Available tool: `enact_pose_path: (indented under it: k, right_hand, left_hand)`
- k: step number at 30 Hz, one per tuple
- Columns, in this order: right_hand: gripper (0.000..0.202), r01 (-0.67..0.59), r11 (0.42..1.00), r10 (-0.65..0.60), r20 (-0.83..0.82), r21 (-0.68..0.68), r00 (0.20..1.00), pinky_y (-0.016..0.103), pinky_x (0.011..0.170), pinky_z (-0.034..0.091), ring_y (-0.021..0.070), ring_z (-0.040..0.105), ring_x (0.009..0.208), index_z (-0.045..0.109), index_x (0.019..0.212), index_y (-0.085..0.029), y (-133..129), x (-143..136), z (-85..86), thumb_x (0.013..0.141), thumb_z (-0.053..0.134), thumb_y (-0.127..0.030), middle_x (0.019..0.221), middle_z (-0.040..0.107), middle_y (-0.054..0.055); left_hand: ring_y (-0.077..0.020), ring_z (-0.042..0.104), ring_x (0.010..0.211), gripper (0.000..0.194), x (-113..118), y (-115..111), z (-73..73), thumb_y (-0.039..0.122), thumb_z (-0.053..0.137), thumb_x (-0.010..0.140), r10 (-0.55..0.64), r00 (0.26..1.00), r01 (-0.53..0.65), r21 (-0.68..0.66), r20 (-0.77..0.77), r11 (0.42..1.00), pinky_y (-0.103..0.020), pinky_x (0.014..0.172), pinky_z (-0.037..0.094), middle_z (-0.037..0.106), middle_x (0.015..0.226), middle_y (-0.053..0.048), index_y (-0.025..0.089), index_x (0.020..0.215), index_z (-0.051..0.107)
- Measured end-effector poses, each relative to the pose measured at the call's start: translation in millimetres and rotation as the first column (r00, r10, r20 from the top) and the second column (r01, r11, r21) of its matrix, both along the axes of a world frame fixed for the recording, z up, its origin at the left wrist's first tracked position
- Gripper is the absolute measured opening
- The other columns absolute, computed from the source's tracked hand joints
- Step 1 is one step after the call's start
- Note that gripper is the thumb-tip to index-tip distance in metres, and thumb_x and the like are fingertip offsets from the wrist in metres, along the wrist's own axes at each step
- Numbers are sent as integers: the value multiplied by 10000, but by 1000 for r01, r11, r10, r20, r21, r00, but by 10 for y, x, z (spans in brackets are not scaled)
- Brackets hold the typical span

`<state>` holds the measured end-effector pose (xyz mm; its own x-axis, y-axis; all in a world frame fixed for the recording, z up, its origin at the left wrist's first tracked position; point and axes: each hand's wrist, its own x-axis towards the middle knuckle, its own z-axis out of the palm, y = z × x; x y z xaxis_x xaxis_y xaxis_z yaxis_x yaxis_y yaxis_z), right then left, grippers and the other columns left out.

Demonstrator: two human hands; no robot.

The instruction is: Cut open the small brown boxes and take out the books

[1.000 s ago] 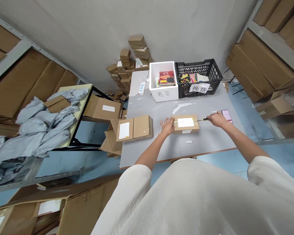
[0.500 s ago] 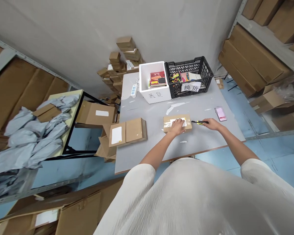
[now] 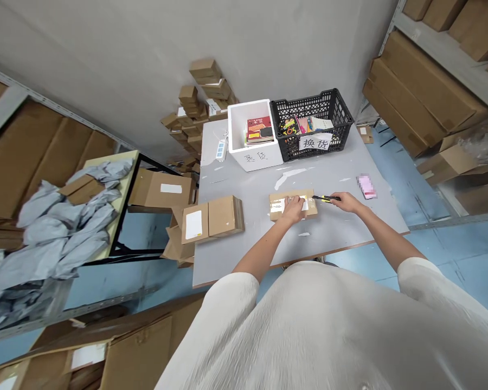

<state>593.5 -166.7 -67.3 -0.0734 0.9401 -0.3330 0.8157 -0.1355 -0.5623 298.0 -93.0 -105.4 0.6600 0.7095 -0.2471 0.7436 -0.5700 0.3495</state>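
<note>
Left hand [image 3: 293,209] lies palm down on the small box [image 3: 311,206], fingers a little apart and bent, covering part of the white label [image 3: 276,205]. I read it as steadying, not gripping; how hard it presses I can't tell from here. Box sits on the table [image 3: 244,262], directly under that hand, its right end towards the other.

Right hand [image 3: 345,202] is closed round the cutter [image 3: 325,199], tip pointing left at the box's right end. From my remote seat I can't tell whether the edge has bitten in.

Nearby: phone [image 3: 366,187] beyond and to the right of the right hand, apart from it; cartons [image 3: 223,218] left of the left hand; bin [image 3: 257,159] and crate [image 3: 342,134] beyond both.

My notes on handling: left fingers lie close to the blade's line, so I'd want them further back from that end, weight straight down so the box can't skid. Blade shallow, low angle, light strokes; a deep point might mark whatever lies under the cardboard.
</note>
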Motion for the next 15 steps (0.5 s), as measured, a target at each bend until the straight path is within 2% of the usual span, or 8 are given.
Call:
enact_pose_path:
  k: [6,11,13,15]
  right_hand:
    - [404,-136,990,142,193,-45,971,301,788,452,245,707,962,765,1321,-268,122,-19,-17,1077,474,-407,1114,820,58]
    - [416,-269,963,262,367,-32,893,372,964,419,285,691,1131,744,1339,-244,299,-71,94,1101,410,-313,1264,786,124]
    - [422,-311,950,298,387,-30,873,394,993,408,296,680,1159,743,1335,-229,375,-85,131,1098,401,-298,1278,775,147]
    - [405,-300,952,302,363,-65,882,379,972,420,288,684,1131,750,1319,-241,423,-80,144,1084,427,-306,1252,783,133]
  left_hand:
    - [-362,588,1357,612,-7,-72,-2,284,870,835,10,1000,-10,20,16,1000,-599,1349,123,599,1366,-156,224,1381,601]
    - [-353,604,1329,626,-14,-88,5,281,876,830,13,1000,-13,22,20,1000,-608,1349,117,599,1367,-132,256,1389,595]
    - [-356,597,1342,629,-16,-88,2,288,879,831,14,1000,-14,27,16,1000,-621,1345,122,599,1375,-126,276,1390,590]
    - [-359,591,1355,632,-15,-85,1,297,882,833,16,1000,-16,30,10,999,-630,1344,121,598,1382,-125,283,1391,586]
